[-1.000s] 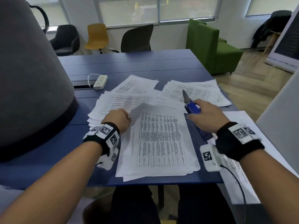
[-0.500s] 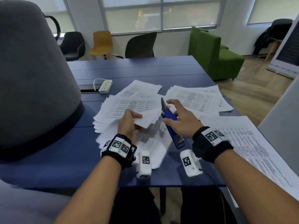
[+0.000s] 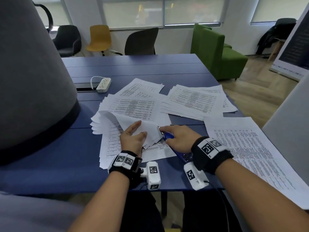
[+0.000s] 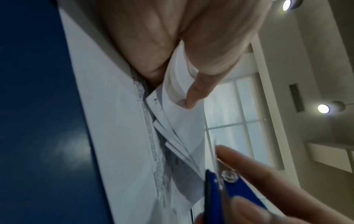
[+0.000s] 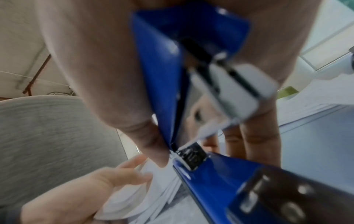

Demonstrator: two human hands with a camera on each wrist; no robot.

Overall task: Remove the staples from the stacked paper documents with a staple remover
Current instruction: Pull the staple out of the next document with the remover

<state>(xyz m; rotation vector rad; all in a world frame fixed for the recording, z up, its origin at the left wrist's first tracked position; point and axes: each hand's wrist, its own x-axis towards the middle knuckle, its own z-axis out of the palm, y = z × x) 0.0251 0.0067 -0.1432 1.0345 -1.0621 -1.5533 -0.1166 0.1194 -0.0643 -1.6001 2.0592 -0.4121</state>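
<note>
On the blue table a stapled paper document lies in front of me. My left hand pinches its upper sheets, folded back and lifted at the corner. In the left wrist view the left thumb presses on that fanned corner. My right hand grips a blue staple remover, its metal tip at the lifted corner. In the right wrist view the remover fills the middle, with the left hand below it. The staple itself is hidden.
More printed paper piles lie behind, at the back right and at the right edge. A white power strip sits at the back left. A large grey rounded object stands on the left. Chairs and a green sofa stand beyond.
My left hand has lifted and folded back the upper sheets of the front document. My right hand has brought the staple remover left and down to the lifted corner.
</note>
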